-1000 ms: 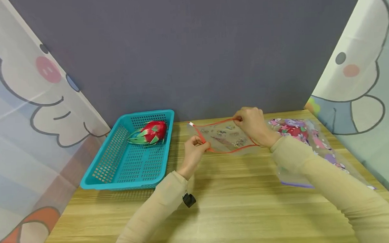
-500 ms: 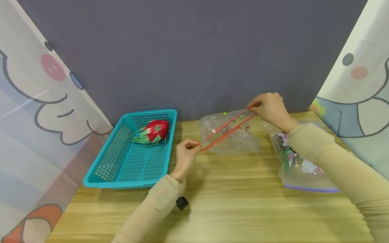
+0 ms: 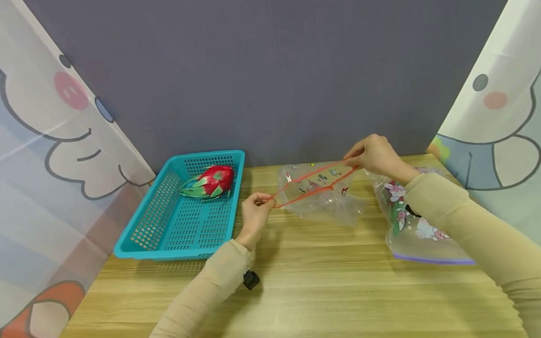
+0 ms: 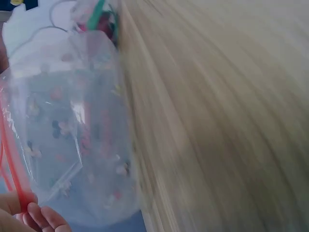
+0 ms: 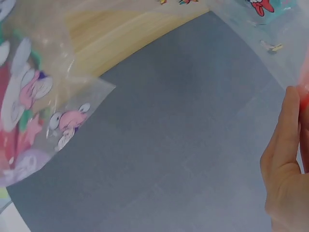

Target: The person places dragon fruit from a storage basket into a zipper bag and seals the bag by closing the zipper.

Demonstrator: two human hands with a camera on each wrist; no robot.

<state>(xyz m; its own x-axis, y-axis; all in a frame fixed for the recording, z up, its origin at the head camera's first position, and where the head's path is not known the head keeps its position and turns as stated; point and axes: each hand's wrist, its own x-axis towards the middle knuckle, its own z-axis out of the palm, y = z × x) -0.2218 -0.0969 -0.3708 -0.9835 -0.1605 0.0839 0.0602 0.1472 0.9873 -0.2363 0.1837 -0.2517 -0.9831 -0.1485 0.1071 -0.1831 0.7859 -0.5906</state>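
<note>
A clear zip bag (image 3: 325, 207) with small cartoon prints and a red zip edge is stretched between both hands, its mouth spread into a narrow opening. My left hand (image 3: 256, 216) pinches the near left end of the red edge between thumb and fingers; the left wrist view shows this pinch on the bag (image 4: 72, 130) up close. At the far right end of the edge, my right hand (image 3: 377, 158) pinches the other corner. In the right wrist view that hand (image 5: 287, 159) is partly cut off by the frame.
Left on the wooden table (image 3: 302, 297) stands a blue basket (image 3: 177, 254) with a red dragon fruit (image 3: 217, 181) in it. Another clear bag (image 3: 425, 240), with a purple zip and something red and green inside, lies under the right forearm. A grey wall (image 3: 267, 74) rises behind.
Both hands have shifted apart, the left slightly left, the right rightward. The bag's mouth went from wide to a narrow slit, then widened a little as its body sagged toward me.
</note>
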